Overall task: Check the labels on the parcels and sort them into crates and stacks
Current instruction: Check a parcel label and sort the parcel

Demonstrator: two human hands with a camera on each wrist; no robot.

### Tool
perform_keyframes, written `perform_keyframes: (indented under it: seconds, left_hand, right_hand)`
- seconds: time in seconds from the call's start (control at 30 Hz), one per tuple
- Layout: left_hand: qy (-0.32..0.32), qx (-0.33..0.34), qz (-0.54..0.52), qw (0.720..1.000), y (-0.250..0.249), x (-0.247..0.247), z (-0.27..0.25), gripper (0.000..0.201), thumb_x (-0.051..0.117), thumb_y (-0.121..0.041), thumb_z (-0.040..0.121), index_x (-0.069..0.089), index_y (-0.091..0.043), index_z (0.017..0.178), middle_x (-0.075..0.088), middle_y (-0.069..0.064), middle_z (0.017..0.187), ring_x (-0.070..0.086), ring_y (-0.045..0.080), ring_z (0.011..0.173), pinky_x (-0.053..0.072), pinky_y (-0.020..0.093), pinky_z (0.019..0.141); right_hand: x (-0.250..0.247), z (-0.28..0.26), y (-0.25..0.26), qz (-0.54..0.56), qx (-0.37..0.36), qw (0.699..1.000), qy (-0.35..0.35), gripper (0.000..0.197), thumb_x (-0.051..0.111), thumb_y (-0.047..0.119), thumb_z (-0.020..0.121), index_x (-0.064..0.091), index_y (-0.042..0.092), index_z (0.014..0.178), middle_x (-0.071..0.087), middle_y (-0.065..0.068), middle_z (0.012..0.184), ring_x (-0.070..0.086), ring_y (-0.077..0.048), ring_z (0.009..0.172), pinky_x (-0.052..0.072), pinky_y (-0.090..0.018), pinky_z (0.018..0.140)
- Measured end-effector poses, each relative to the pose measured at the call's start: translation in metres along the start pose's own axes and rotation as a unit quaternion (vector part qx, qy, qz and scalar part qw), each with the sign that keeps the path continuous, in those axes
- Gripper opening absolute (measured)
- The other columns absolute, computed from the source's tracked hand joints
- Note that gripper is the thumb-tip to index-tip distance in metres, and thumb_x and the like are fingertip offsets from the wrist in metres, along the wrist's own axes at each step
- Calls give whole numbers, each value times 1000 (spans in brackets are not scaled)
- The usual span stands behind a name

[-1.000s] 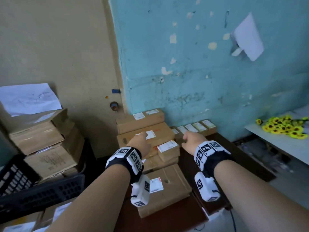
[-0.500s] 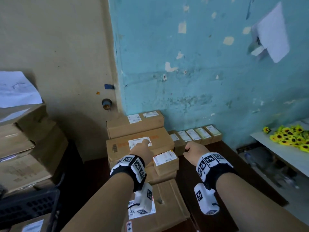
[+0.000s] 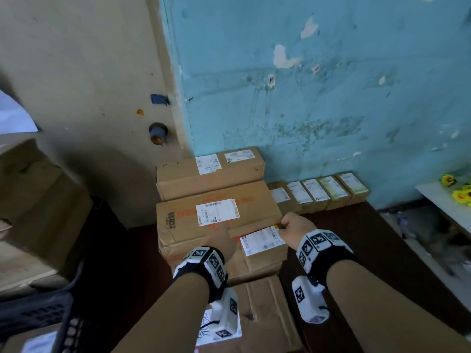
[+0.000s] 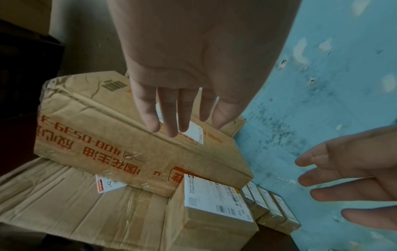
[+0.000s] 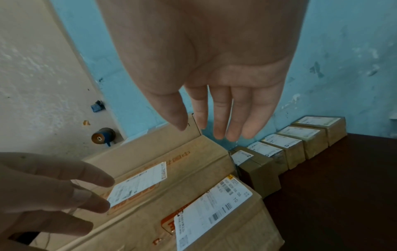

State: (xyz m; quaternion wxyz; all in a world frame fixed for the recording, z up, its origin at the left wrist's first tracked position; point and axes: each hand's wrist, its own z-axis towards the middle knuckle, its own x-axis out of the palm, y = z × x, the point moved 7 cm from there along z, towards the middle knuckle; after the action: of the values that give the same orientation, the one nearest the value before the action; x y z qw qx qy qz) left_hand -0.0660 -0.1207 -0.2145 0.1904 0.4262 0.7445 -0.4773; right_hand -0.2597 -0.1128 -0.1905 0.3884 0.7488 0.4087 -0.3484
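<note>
The large carton (image 3: 216,220) printed with orange characters lies on the pile of parcels at the back left of the dark desk (image 3: 356,250), its white label (image 3: 217,212) facing up. A small labelled box (image 3: 265,248) sits against its near right corner. A flattened carton (image 3: 270,314) lies nearest the person.

Left hand (image 3: 221,240): fingers straight and slightly spread, grip apart, holding nothing. The fingertips (image 4: 169,129) hover over the near edge of the label; contact with the carton cannot be confirmed.

Right hand (image 3: 293,228): fingers straight and loosely together, grip apart, holding nothing. It hangs above the carton's right end, near the far corner of the small labelled box.

Behind, a second long carton (image 3: 211,174) stands against the blue wall (image 3: 331,98). A row of five small boxes (image 3: 321,192) runs rightward along the wall.

Change from half a second earlier: the left hand, then covering the label's near edge, has drawn back towards the person, and the whole label is now exposed. The right hand has risen from the desk to the carton's right end.
</note>
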Motion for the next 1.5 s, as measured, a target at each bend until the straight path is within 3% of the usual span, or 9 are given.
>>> perform_keyframes:
  seconds: [0.13,0.3,0.5,0.63,0.8,1.0,1.2,1.37,1.5]
  left_hand:
    - [7,-12,-24,1000,-1,11,21,51,42,-10,100,31,-15,150,41,11,151,52,23,124,44,27,90]
    - [-1,-38,-49,998,2,28,39,48,42,-12,101,34,-17,148,56,10,131,54,9,84,47,23,73]
    - [16,-86,-31,996,11,49,59,42,45,-20,101,41,-11,142,56,9,135,57,22,118,48,30,97]
    - [42,-151,-67,985,33,78,71,51,47,-35,101,38,-9,145,47,11,147,47,26,132,40,34,108]
    - [34,-199,-141,969,48,107,86,58,47,-37,102,33,-4,148,40,14,150,43,28,135,36,34,108]
    - [50,-194,-198,960,48,136,100,60,46,-35,103,24,-9,152,45,14,147,49,31,129,41,36,104]
    - [32,-148,-223,963,41,139,98,34,41,-21,105,43,-11,137,60,11,129,56,19,99,42,26,83]
    - [4,-141,-249,958,38,139,85,26,45,-20,102,51,-13,126,61,3,113,58,19,98,44,28,82]
    - [-19,-117,-282,952,38,136,60,33,52,-29,98,53,-19,129,64,0,120,62,18,107,51,39,97]
  right_hand:
    - [5,22,-14,-9,14,1000,24,33,50,25,99,46,10,129,60,-9,118,60,-25,106,43,-27,76]
    - [-1,49,-26,-25,14,998,53,34,45,23,102,44,9,133,59,-9,119,59,-24,106,43,-27,78]
    - [8,83,-34,-21,20,996,82,37,47,26,101,45,9,134,54,-10,133,56,-25,117,46,-31,92]
    - [38,103,-42,2,51,992,113,49,46,35,102,39,6,140,52,-12,136,57,-27,118,46,-30,82]
    - [81,119,-60,67,104,982,145,66,44,47,100,30,3,146,42,-15,148,48,-31,129,43,-33,93]
    - [114,134,-74,152,93,971,156,52,57,41,95,50,6,133,59,-12,130,59,-29,114,45,-30,85]
    - [115,124,-72,249,81,956,132,36,60,30,95,58,12,126,64,-8,122,60,-22,103,42,-27,85]
    - [106,105,-70,285,65,950,112,35,59,25,96,56,15,130,63,-4,123,56,-16,100,37,-24,86]
    - [107,79,-78,330,59,938,91,34,60,25,95,55,21,129,62,6,109,54,-10,93,39,-27,85]
